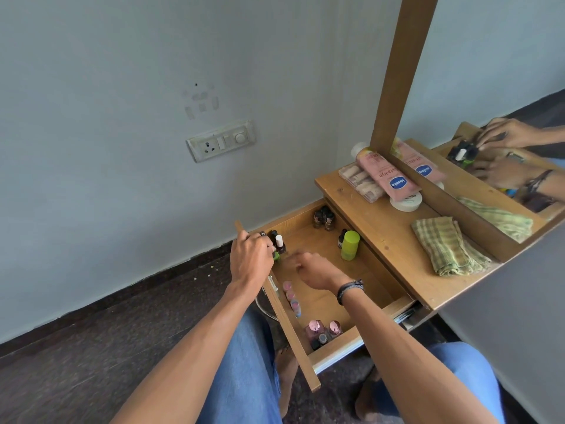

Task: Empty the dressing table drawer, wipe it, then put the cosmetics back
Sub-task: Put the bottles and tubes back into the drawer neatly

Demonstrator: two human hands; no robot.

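- Reaching both arms over the open drawer [308, 234], which juts out from under the surface [382, 234].
- My left grip [250, 255] sits at the drawer's front corner nearest the wall, fingers curled against the polish bottles [279, 244]; I cannot tell if it pinches one.
- My right grip [312, 270] hovers mid-drawer, blurred, so I cannot tell whether it holds anything.
- Green bottle [350, 244], dark bottles [324, 217] and pink bottles [324, 328] stand in the drawer.
- Cloth [446, 249] and lotion tube [385, 175] lie on the surface.
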